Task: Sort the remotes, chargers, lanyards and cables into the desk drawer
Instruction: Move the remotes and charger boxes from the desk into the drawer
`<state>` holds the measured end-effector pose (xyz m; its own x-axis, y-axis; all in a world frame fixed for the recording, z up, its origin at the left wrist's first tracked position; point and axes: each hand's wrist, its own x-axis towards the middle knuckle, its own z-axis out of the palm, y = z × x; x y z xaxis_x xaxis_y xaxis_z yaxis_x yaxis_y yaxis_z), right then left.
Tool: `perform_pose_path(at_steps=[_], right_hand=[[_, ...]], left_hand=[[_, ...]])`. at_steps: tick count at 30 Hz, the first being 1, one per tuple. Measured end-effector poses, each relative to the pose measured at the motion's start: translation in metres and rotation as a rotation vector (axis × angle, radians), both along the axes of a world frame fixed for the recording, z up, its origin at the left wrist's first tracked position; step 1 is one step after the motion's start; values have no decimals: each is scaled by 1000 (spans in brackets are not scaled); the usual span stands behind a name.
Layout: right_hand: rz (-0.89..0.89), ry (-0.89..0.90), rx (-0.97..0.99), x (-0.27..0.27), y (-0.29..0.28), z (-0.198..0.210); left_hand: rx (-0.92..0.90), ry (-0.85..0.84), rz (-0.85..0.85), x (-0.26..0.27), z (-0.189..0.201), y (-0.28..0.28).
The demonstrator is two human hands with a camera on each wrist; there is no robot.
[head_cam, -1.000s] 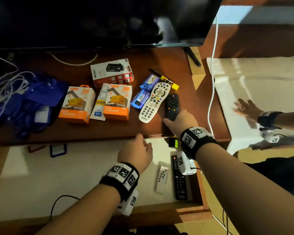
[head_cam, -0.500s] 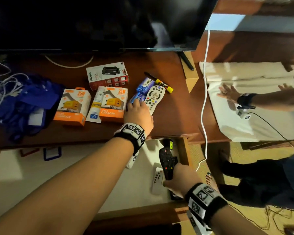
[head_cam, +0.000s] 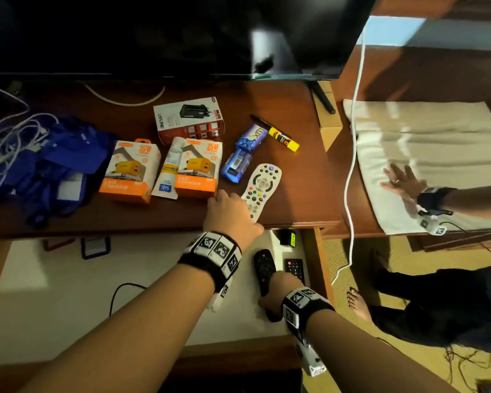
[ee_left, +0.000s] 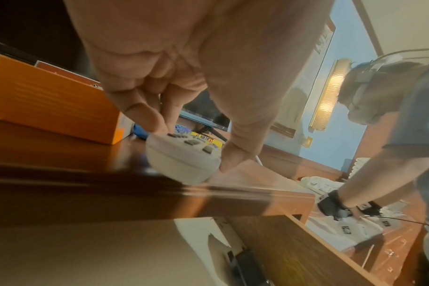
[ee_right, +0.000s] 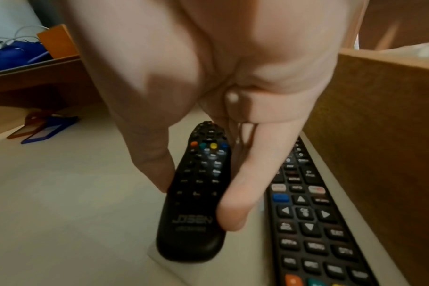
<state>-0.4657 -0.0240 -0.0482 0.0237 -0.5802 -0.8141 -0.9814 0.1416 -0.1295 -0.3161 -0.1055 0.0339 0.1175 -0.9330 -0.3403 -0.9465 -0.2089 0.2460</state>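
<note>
White remote (head_cam: pixel 260 191) lies at desk (head_cam: pixel 301 177) front edge, near end overhanging; left hand (head_cam: pixel 229 214) pinches that end between thumb and fingers, seen clearly only in left wrist view. Right hand (head_cam: pixel 275 293) clamped on black remote (ee_right: pixel 196 191) down in open drawer (head_cam: pixel 68 302), right side, just beside long black remote (ee_right: pixel 306 222) along drawer wall. Drawer's left floor open. Right wrist view shows black remote's tail over a flat white piece.

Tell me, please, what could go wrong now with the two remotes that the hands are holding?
The white remote lies near the desk edge, held at one end by the left hand; it might slip off. The right hand lowers the black remote onto a small white remote, close beside the long black remote; it could rest unevenly.
</note>
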Motion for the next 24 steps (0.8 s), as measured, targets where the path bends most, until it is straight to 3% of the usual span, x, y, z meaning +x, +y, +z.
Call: perform_pose_path(at_steps=[6, 11, 18, 22, 24], right_hand=[[-52, -78, 37, 16, -4, -4], [-98, -117, 32, 14, -9, 2], [2, 60, 25, -12, -13, 5], [87, 111, 53, -5, -1, 6], [110, 111, 68, -6, -9, -20]], left_hand=[[18, 148, 55, 24, 21, 76], [211, 153, -3, 48, 15, 127], [421, -13, -108, 54, -21, 141], [498, -24, -80, 50, -47, 133], [518, -21, -49, 45, -60, 127]])
